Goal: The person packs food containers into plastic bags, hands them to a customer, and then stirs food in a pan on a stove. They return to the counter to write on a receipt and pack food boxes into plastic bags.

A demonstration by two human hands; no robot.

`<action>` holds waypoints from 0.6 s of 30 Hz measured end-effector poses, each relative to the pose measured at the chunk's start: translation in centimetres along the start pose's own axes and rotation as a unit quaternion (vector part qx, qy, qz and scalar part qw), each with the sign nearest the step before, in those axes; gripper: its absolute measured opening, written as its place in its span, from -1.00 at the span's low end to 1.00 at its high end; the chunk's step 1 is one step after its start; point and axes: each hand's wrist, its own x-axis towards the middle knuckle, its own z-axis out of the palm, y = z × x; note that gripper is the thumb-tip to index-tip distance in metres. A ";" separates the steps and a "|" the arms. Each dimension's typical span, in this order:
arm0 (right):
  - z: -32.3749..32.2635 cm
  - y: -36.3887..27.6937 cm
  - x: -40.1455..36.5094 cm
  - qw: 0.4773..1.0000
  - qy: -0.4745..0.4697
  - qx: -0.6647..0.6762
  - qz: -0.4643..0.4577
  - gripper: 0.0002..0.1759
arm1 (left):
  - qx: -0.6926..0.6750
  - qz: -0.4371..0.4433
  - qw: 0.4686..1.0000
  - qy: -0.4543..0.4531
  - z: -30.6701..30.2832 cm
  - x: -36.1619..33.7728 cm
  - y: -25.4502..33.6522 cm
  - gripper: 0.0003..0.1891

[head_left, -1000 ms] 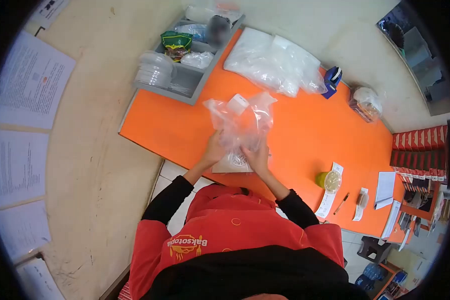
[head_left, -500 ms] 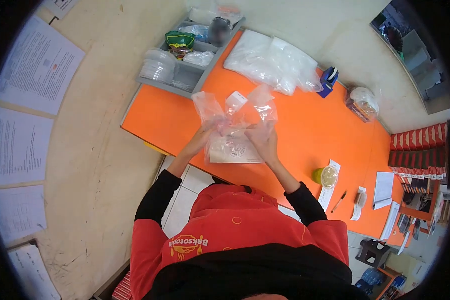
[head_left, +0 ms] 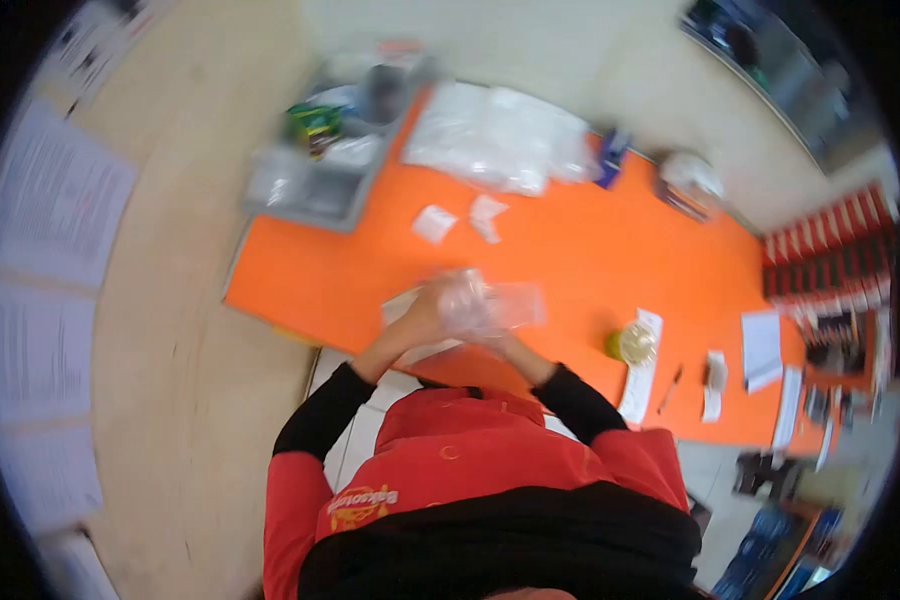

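Note:
My left hand point(head_left: 422, 314) is closed on a bunched clear plastic bag point(head_left: 462, 298) above the near part of the orange table. Close beside it, my right hand point(head_left: 496, 342) meets the same bag from the other side, its fingers partly covered by plastic and blurred. A loose part of the bag spreads to the right. Beneath the hands shows a pale flat box point(head_left: 430, 351), mostly hidden. Two small white paper pieces point(head_left: 435, 223) lie just beyond the hands.
On the orange table point(head_left: 560, 255), a grey divided tray point(head_left: 340, 205) and a stack of clear bags point(head_left: 490, 140) stand at the back. A blue tape dispenser point(head_left: 613, 160) is nearby. Rightward are a lidded yellow-green cup point(head_left: 634, 343), a paper strip point(head_left: 638, 395) and a pen point(head_left: 670, 390).
My hands have come together, gathering the bag's spread upper parts into a bunch. The view has shifted and blurred. Two paper pieces now show uncovered beyond the bag.

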 end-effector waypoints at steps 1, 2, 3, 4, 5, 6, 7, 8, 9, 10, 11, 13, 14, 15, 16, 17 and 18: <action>1.0 0.7 0.2 0.999 0.004 -0.012 -0.048 -0.34 | 0.028 0.090 0.996 -0.007 0.5 0.8 0.5 -0.51; 1.9 0.7 0.5 0.996 0.013 -0.020 -0.083 -0.36 | -0.090 0.182 0.979 0.009 1.0 1.4 0.2 -0.47; 2.4 0.8 0.8 0.994 0.022 -0.025 -0.104 -0.38 | -0.173 0.145 0.974 -0.006 0.6 1.9 1.1 -0.60; 3.0 0.9 1.2 0.992 0.031 -0.028 -0.123 -0.40 | -0.250 0.097 0.963 -0.025 0.0 2.4 2.0 -0.72; 3.3 1.5 1.5 0.992 0.045 -0.030 -0.117 -0.42 | -0.306 0.013 0.952 -0.010 0.3 3.1 2.1 -0.72; 4.0 2.4 1.7 0.993 0.060 -0.022 -0.104 -0.44 | -0.353 -0.075 0.933 0.007 0.6 3.8 2.1 -0.72; 4.2 3.3 1.0 0.995 0.080 -0.007 -0.056 -0.49 | -0.394 -0.173 0.902 0.025 1.0 4.1 2.3 -0.72; 4.5 4.3 0.1 0.995 0.101 0.010 -0.009 -0.55 | -0.399 -0.161 0.901 0.062 1.0 4.9 2.5 -0.72; 4.4 3.9 0.2 0.994 0.091 0.063 0.026 -0.60 | -0.397 -0.151 0.899 0.107 0.5 6.3 2.2 -0.73; 4.4 3.4 0.4 0.988 0.084 0.115 0.061 -0.65 | -0.390 -0.143 0.896 0.156 -0.2 7.5 1.7 -0.74; 2.4 0.6 0.5 0.974 0.052 0.201 0.088 -0.69 | -0.384 -0.158 0.898 0.145 -0.6 8.1 1.1 -0.75; 0.6 -2.1 0.9 0.941 0.022 0.314 0.125 -0.74 | -0.372 -0.187 0.900 0.126 -1.2 8.8 -0.6 -0.78; 0.1 -2.4 1.2 0.930 0.030 0.342 0.134 -0.74 | -0.371 -0.184 0.904 0.100 -1.6 9.1 -2.1 -0.78; -0.2 -2.4 1.6 0.917 0.040 0.368 0.149 -0.74 | -0.374 -0.183 0.906 0.072 -1.7 9.3 -3.3 -0.79; -0.1 -1.8 2.0 0.937 0.034 0.323 0.128 -0.71 | -0.380 -0.180 0.907 0.040 -1.6 9.2 -4.3 -0.79; 0.1 -0.8 2.0 0.954 0.033 0.277 0.109 -0.67 | -0.349 -0.166 0.921 0.048 -2.3 8.7 -4.1 -0.78; -0.1 -0.3 1.6 0.968 0.036 0.228 0.093 -0.64 | -0.322 -0.149 0.933 0.051 -3.5 8.2 -3.1 -0.76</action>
